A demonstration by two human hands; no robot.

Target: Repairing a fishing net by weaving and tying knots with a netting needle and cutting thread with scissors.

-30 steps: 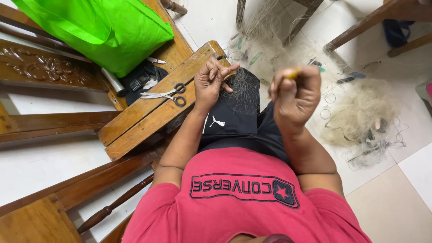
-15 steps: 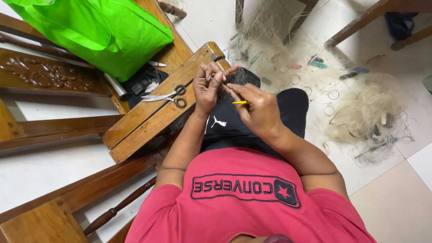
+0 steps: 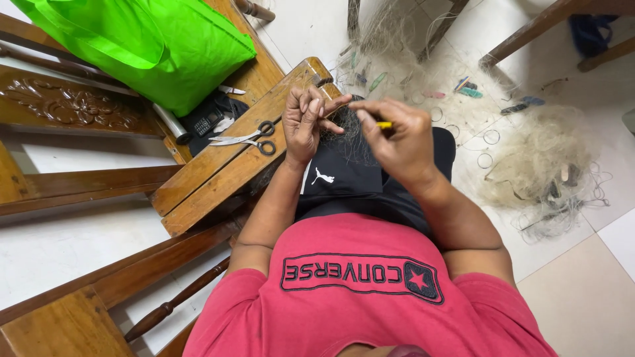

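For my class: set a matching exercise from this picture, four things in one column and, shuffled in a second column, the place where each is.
Things:
1. scissors
2. green bag
3. yellow tool
4. heap of pale netting

Places:
A. pinched in the right hand
B. on the floor tiles, right of the person
C. flat on the wooden armrest
D. on the wooden seat, top left

Pairs: 1-C, 2-D, 3-A, 4-B

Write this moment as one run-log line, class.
left hand: pinches fine netting | right hand: holds yellow tool | scissors: on wooden armrest, untouched
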